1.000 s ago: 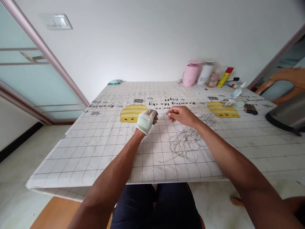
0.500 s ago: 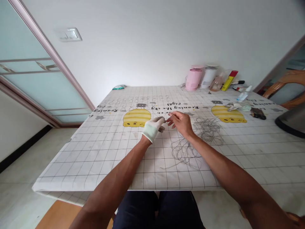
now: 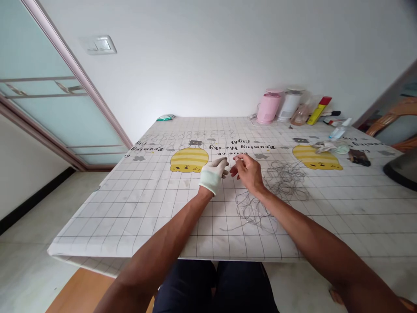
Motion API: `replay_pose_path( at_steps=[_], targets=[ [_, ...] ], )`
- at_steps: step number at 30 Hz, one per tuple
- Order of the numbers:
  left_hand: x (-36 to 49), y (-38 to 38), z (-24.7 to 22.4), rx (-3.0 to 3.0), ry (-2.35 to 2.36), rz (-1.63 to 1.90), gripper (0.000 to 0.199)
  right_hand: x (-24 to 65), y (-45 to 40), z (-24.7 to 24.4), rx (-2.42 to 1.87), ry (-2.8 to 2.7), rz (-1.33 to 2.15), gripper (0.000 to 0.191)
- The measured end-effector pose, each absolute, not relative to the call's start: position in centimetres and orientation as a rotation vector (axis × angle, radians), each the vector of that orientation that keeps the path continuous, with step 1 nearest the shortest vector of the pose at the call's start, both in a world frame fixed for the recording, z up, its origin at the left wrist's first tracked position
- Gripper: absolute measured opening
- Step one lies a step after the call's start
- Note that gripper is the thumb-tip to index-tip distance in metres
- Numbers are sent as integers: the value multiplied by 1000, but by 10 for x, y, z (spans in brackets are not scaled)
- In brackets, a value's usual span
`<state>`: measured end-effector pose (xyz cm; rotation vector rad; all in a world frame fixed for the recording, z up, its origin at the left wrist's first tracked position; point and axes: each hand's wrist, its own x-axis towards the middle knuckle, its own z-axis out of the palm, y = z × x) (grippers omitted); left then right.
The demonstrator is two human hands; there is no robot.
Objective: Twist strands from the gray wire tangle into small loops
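While mid-table, hands (image 3: 248, 174) far from edges (image 3: 130, 251)

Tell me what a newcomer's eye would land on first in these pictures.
The white-gloved left hand and bare right hand come close together near the middle of the grid-printed table cover. Beside and below the right hand lies a loose tangle of thin grey thread. At the far edge stands a pink container.

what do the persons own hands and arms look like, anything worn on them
The left hand wears a white cloth glove with a pale green tint near the cuff. The right hand has no glove. The left forearm and right forearm are bare, with no sleeves, watch or bands showing.
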<state>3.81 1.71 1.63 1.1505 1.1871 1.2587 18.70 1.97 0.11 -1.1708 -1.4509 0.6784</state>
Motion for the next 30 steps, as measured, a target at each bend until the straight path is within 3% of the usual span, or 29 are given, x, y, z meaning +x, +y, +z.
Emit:
replay_pose_path(
  at_steps=[9,16,30],
  targets=[
    [28,25,13,1196,1264,1208,15,183,8,-2,-1141,-1559,742,36],
    [28,20,17,1390,1314,1024,19,199,16,6,-977,-1528,1001,40],
    [33,9,19,1568,1347,860,18,199,22,3,-911,-1276,1197,27]
  ],
)
